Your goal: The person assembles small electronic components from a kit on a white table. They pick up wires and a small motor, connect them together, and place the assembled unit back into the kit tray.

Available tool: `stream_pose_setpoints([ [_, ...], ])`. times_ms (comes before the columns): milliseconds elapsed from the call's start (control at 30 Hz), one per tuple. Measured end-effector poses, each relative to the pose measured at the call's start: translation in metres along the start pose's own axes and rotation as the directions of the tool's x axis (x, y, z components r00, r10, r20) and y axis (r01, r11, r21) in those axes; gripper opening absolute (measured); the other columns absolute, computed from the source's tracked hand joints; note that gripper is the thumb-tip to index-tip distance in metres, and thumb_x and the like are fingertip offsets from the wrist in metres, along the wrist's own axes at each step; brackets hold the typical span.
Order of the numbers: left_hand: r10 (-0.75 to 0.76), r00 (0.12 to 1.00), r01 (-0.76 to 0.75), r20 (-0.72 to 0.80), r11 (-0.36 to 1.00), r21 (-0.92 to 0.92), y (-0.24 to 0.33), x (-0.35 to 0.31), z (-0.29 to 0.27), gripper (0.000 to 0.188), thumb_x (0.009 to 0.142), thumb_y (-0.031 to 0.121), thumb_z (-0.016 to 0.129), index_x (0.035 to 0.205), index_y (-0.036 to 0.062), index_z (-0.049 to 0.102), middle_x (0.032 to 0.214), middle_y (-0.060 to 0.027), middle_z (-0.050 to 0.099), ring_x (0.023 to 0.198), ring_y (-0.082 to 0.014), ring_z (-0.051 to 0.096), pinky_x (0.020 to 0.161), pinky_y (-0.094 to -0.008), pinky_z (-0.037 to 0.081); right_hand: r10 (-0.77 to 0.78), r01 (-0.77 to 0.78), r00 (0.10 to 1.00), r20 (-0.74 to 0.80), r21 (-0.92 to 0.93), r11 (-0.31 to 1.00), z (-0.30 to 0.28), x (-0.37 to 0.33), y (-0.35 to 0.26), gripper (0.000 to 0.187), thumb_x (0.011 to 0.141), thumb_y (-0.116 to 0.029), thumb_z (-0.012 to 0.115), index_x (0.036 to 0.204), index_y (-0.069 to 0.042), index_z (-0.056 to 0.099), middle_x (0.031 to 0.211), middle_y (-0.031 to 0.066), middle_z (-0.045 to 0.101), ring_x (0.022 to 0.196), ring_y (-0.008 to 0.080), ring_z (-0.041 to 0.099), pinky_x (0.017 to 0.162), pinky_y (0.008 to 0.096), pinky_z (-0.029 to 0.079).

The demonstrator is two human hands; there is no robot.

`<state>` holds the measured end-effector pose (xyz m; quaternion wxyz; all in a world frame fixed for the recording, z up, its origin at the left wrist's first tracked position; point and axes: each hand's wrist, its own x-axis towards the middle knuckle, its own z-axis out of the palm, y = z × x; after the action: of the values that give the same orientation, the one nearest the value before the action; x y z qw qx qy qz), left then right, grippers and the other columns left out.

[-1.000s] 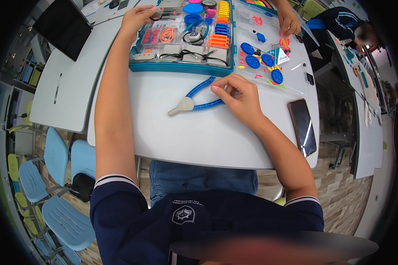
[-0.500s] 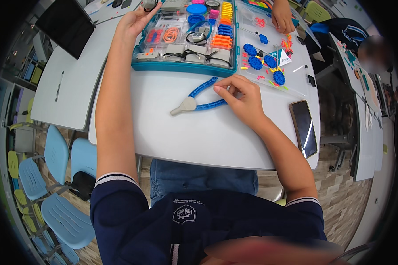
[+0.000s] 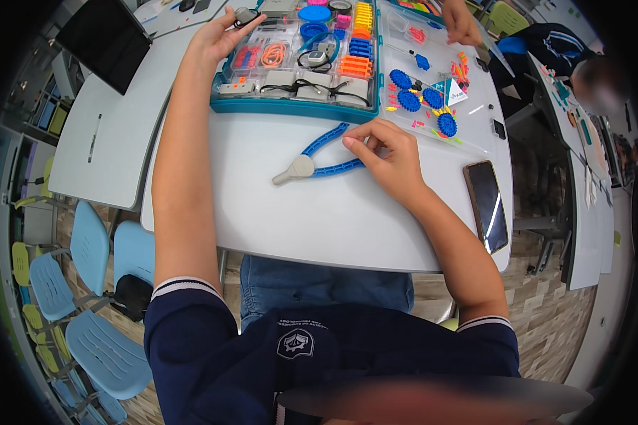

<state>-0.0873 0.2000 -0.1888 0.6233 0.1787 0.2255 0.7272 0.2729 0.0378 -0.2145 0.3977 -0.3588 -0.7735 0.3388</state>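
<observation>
Our left hand [image 3: 216, 41] has shifted slightly toward us with the grey part [image 3: 245, 15] it pinches, by the case [image 3: 290, 108]; another person's hand [image 3: 461, 27] has moved rightward. Our right hand [image 3: 384, 150] is loosely curled over one end of the pliers [image 3: 302, 167] on the table [image 3: 298, 219]; we cannot tell whether it grips them.

A plier-like tool [image 3: 303, 167] lies just above the frame's centre, blue handles spread in a V opening rightward, grey head pointing lower left. A small grey-and-dark part [image 3: 244, 15] is held near the top edge, left of centre.
</observation>
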Motion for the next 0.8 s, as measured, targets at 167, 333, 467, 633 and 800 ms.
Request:
stream_pose_setpoints([
  [167,-0.070,0.995,0.061,0.069,0.989,0.131,0.002,0.002,0.002,0.036,0.091,0.000,0.058,0.116,-0.0156,0.037,0.121,-0.0287,0.042,0.117,-0.0421,0.049,0.102,-0.0514,0.049,0.012,-0.012,1.000,0.001,-0.009,1.000,0.000,0.001,0.000,0.009,0.081,-0.009,0.072,0.085,-0.002,0.070,0.078,0.0043,0.063,0.057,0.0070,0.047,0.054,0.0227,0.037],
  [333,-0.005,0.998,-0.011,0.059,0.964,0.267,-0.001,0.000,0.002,0.037,0.088,-0.002,0.062,0.116,-0.0168,0.043,0.118,-0.0268,0.046,0.113,-0.0395,0.053,0.101,-0.0452,0.051,0.004,-0.004,1.000,-0.002,0.001,1.000,0.000,0.000,-0.001,0.009,0.080,-0.008,0.072,0.086,-0.001,0.070,0.077,0.0044,0.063,0.056,0.0073,0.047,0.054,0.0228,0.037],
  [467,0.033,0.993,-0.091,0.117,0.844,0.529,-0.003,-0.003,0.005,0.038,0.085,0.001,0.066,0.115,-0.0150,0.049,0.115,-0.0229,0.052,0.109,-0.0316,0.058,0.099,-0.0389,0.052,0.000,0.000,1.000,-0.005,-0.005,1.000,0.001,0.000,0.000,0.009,0.080,-0.008,0.072,0.086,-0.001,0.070,0.077,0.0046,0.063,0.056,0.0075,0.048,0.054,0.0231,0.038],
  [633,0.114,0.982,-0.187,0.149,0.532,0.826,-0.011,-0.016,0.011,0.039,0.083,0.008,0.070,0.117,-0.0062,0.057,0.112,-0.0162,0.061,0.099,-0.0204,0.063,0.093,-0.0297,0.052,-0.018,0.018,1.000,-0.013,-0.009,1.000,0.001,0.000,0.001,0.009,0.080,-0.009,0.072,0.085,-0.002,0.069,0.077,0.0046,0.063,0.055,0.0076,0.047,0.052,0.0232,0.038],
  [800,0.066,0.959,-0.280,0.276,0.077,0.957,-0.015,-0.027,0.020,0.044,0.076,0.022,0.077,0.114,0.0048,0.065,0.112,-0.0138,0.063,0.093,-0.0182,0.064,0.080,-0.0266,0.051,-0.016,0.016,1.000,-0.006,-0.018,1.000,0.001,0.000,0.002,0.009,0.080,-0.010,0.072,0.085,-0.002,0.069,0.077,0.0047,0.063,0.055,0.0076,0.047,0.052,0.0230,0.038],
])
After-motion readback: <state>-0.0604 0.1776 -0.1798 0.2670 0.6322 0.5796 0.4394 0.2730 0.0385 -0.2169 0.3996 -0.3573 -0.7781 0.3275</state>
